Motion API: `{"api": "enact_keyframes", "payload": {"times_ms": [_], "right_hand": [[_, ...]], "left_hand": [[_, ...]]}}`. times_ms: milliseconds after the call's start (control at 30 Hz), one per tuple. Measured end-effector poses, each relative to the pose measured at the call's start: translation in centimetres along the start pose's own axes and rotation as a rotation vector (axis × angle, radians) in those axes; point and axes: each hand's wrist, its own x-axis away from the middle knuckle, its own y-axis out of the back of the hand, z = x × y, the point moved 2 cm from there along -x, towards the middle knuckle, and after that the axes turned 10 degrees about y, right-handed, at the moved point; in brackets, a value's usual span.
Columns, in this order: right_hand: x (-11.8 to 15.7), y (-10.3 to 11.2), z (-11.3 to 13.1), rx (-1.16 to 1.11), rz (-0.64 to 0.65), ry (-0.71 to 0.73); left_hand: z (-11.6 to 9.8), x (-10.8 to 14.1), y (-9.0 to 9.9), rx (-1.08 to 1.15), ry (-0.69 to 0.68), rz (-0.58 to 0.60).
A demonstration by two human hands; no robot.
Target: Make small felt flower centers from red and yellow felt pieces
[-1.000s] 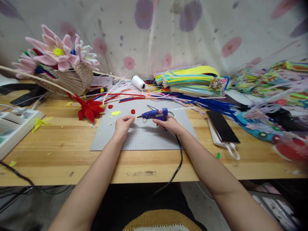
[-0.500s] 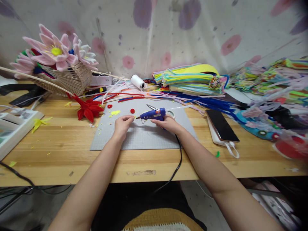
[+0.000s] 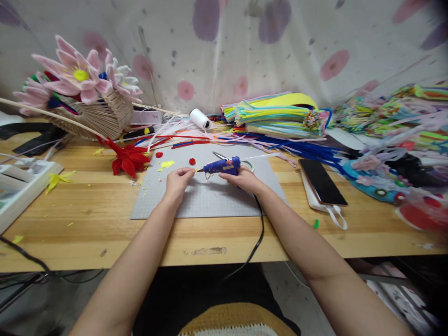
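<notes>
My right hand (image 3: pixel 244 179) is wrapped round a blue hot glue gun (image 3: pixel 223 165), a clear glue stick (image 3: pixel 264 155) jutting from its back. The nozzle points left and meets the fingertips of my left hand (image 3: pixel 178 182). Those fingers are pinched on a small yellow piece (image 3: pixel 196 171), mostly hidden by them. Both hands are over a grey cutting mat (image 3: pixel 154 205). On it lie two red discs (image 3: pixel 192 161), yellow scraps (image 3: pixel 167 164) and scissors (image 3: pixel 249 164) partly covered by the glue gun.
A red fuzzy flower (image 3: pixel 129 159) lies left of the mat, below a basket of pink flowers (image 3: pixel 80 77). Pipe-cleaner bundles (image 3: pixel 276 114) and a white spool (image 3: pixel 200 119) line the back. A phone (image 3: pixel 324 182) rests at right, a power strip (image 3: pixel 31 186) at left. The gun's black cord (image 3: pixel 261 233) drops over the front edge.
The glue gun's nozzle has shifted very slightly left, closer to the left fingertips. Both hands otherwise keep their holds and places.
</notes>
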Motion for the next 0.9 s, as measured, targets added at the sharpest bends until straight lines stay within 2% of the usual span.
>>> {"api": "enact_keyframes", "payload": {"times_ms": [900], "right_hand": [[0.04,0.21,0.56,-0.022,-0.019,-0.039]], "left_hand": [[0.15,-0.07,-0.06,-0.016,-0.012,0.032]]}}
